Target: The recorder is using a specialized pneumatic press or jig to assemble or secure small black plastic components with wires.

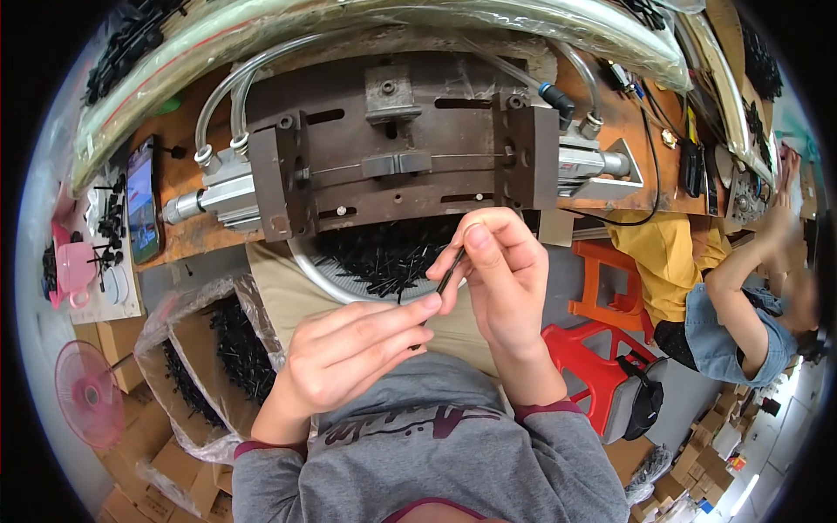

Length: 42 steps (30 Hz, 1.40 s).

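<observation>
My right hand (508, 283) pinches a thin black rod-like part (448, 275) between thumb and fingers, holding it at a slant. Close by on the left, my left hand (349, 353) has its fingers pressed together around the part's lower side, and small dark ends poke out by its fingertips. Whether these belong to one part or several I cannot tell. Below the hands' far side, a round tray (324, 281) full of small black parts (384, 253) rests at my lap, under the bench edge.
A brown metal fixture (392, 131) with cylinders (228, 193) and clear hoses stands on the wooden bench. A phone (144, 200) leans at its left. Bagged boxes of black parts (240, 349) and a pink fan (90, 394) are left; red stool (580, 375) and a co-worker (728, 305) right.
</observation>
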Each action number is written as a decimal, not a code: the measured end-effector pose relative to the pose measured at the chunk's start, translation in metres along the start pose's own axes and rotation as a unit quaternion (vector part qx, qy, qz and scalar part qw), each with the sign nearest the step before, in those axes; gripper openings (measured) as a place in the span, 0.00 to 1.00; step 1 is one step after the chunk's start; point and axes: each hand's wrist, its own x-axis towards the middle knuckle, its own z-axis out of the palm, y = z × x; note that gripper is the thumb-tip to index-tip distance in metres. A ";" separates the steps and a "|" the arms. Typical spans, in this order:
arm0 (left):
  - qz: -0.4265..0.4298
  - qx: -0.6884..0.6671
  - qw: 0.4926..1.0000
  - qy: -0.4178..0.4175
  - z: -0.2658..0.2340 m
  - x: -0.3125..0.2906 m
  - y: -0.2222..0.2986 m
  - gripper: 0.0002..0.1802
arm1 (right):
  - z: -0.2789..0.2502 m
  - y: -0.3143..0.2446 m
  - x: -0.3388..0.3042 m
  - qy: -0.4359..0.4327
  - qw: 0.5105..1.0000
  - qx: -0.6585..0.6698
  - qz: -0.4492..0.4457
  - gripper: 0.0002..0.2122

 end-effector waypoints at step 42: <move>-0.008 0.286 0.958 0.026 0.009 0.034 -0.027 0.12 | -0.013 0.006 -0.019 0.021 0.991 -0.109 0.077 0.06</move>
